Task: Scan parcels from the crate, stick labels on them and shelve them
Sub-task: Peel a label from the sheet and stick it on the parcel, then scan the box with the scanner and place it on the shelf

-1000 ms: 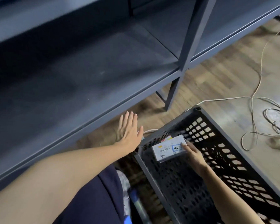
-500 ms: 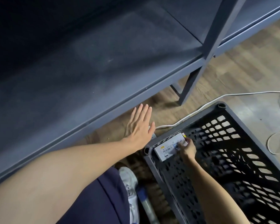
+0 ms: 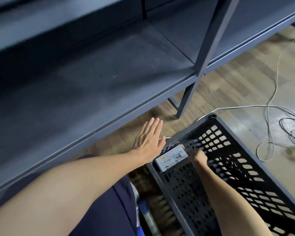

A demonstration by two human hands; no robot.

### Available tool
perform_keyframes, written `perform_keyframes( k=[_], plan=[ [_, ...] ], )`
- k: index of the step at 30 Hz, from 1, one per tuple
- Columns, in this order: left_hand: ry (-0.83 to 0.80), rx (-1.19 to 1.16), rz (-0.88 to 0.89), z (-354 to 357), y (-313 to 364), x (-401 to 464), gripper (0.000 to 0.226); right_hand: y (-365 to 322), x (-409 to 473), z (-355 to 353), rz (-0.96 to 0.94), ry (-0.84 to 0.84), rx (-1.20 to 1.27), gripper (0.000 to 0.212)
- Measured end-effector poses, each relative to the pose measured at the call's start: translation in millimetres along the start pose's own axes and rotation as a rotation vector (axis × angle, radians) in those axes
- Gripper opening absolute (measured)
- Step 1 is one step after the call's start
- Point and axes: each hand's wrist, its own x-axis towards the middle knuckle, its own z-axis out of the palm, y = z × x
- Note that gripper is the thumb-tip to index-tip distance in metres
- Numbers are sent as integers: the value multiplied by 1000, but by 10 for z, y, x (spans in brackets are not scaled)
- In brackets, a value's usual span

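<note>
head view: small labelled parcel held at the crate's corner

head view shows a small flat parcel [image 3: 171, 158], white-faced with a printed barcode label, at the near left corner of the black lattice crate [image 3: 242, 167], at about 6 o'clock from the shelf upright [image 3: 203, 65]. the right hand [image 3: 198, 156] meets its right end at 3 o'clock, fingers curled against it; how firmly they close on it i cannot tell. the left hand [image 3: 149, 142] lies flat and spread, holding nothing, just beside the crate rim at 9 o'clock of the parcel. judging by its size, the parcel should be light and fairly stiff, with a smooth face that could slip. a pinch across the short edges, thumb on top, looks safest, keeping the label uncovered for scanning
</note>
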Motion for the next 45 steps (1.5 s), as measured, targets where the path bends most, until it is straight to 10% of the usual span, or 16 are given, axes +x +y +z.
perform_keyframes(
  k=[27,45],
  plan=[
    [494,127,256,-2832,792,-1074,57,-1824,-2915,-2166,-655,639,-141,28],
    [829,244,-380,-4261,-1107,-2573,37,-3858,-4922,-1272,-1277,506,-340,44]
  ],
)
